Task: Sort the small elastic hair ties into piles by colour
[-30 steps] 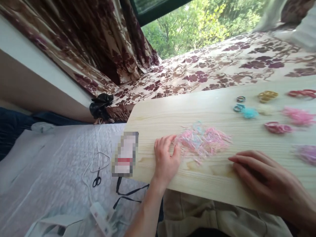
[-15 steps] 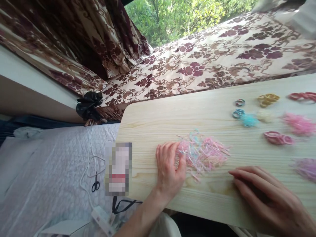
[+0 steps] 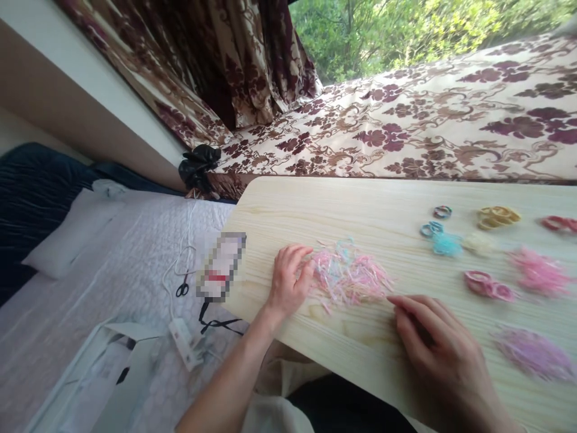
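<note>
A pale wooden board (image 3: 360, 210) lies across my lap. On it sits a mixed pile of tiny pink and blue elastic bands (image 3: 349, 273). My left hand (image 3: 288, 279) rests flat at the pile's left edge, fingertips touching the bands. My right hand (image 3: 433, 343) lies palm down on the board just right of the pile, fingers together, with its fingertips near the pile's lower right edge. Neither hand visibly grips anything.
Sorted heaps lie to the right: blue bands (image 3: 444, 242), yellow rings (image 3: 498, 216), pink bands (image 3: 538, 273), pink rings (image 3: 487, 284), lilac bands (image 3: 534, 355). Small scissors (image 3: 182, 289), a white cable and a box (image 3: 112, 373) lie on the bedspread at left. Floral curtain fabric (image 3: 428, 126) lies behind.
The view has swung left and down. My right hand has slid left toward the pile. My left hand stays at the pile's left edge.
</note>
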Demonstrator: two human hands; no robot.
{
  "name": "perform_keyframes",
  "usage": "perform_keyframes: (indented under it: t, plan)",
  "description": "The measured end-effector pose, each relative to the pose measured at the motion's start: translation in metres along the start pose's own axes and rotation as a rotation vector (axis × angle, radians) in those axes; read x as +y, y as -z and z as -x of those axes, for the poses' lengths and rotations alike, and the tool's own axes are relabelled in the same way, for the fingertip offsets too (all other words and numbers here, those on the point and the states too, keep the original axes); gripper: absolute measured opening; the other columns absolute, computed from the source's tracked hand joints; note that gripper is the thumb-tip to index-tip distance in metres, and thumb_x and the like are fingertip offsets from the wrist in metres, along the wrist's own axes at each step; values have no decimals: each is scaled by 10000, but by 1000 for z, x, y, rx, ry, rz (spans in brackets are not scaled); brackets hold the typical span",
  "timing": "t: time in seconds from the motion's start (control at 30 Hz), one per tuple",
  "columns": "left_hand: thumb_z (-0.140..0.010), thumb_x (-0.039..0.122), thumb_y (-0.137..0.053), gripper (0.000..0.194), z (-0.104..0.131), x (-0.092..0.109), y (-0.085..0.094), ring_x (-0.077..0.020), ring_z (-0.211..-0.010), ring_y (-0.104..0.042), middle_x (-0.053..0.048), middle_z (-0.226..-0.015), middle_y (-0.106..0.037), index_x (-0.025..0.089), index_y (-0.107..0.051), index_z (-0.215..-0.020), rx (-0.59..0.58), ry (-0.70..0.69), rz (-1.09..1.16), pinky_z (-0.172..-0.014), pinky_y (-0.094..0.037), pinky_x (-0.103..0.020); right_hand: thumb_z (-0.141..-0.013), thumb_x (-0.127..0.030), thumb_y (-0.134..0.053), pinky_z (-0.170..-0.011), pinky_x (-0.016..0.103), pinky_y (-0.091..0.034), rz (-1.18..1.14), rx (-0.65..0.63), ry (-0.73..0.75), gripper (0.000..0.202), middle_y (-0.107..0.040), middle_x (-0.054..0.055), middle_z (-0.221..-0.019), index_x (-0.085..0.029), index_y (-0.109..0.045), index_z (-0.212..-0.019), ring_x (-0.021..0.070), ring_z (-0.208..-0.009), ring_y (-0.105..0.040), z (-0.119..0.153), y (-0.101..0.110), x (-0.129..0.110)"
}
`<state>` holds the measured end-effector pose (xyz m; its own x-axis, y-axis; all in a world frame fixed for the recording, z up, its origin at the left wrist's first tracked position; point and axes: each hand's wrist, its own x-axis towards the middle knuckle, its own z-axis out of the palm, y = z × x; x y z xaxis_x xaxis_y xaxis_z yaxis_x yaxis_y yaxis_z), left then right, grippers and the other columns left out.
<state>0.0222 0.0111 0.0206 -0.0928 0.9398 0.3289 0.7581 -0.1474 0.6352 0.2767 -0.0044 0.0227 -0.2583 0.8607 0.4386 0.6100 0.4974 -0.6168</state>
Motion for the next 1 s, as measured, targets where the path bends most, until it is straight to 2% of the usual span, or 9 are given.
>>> perform_keyframes:
  t: [0.2,0.4,0.57,0.77,1.0]
  plan:
    - [-953,273,-460,250,1,-1,0,-214,-1125,-592,-95,-1124,-687,191,-652,-1091,24,-9,16,-1026,-467,-397,-939,-231,-518,-761,293,-520,26,8,34,162,-682,30,-926,-245,-660,-1015,170,-832,-659,0,-2,2]
    - [-961,272,-456,249,1,-2,1,-213,-1125,-593,-91,-1132,-682,190,-650,-1093,-3,-36,-9,-1026,-461,-390,-934,-267,-536,-706,281,-518,66,-4,91,173,-670,39,-935,-247,-685,-1021,169,-827,-647,-3,-1,-1]
    - [-972,267,-442,255,1,-1,1,-218,-1133,-589,-95,-1140,-677,192,-645,-1107,-8,-35,-3,-1032,-456,-396,-931,-270,-526,-670,264,-528,40,-103,148,195,-692,35,-925,-273,-698,-1022,161,-803,-653,-9,-1,-12]
    - [-976,263,-452,243,1,-1,2,-224,-1132,-578,-97,-1128,-677,183,-642,-1106,1,-41,48,-1032,-455,-409,-944,-188,-518,-724,257,-532,20,-200,194,244,-680,34,-937,-255,-656,-1134,147,-824,-626,-13,-16,-26]
    - [-969,237,-475,216,1,-1,3,-223,-1102,-576,-90,-1108,-672,182,-639,-1099,2,-53,79,-1018,-457,-417,-958,-183,-481,-683,249,-525,69,-233,234,227,-667,35,-891,-235,-668,-1076,143,-783,-601,-15,-16,-28]
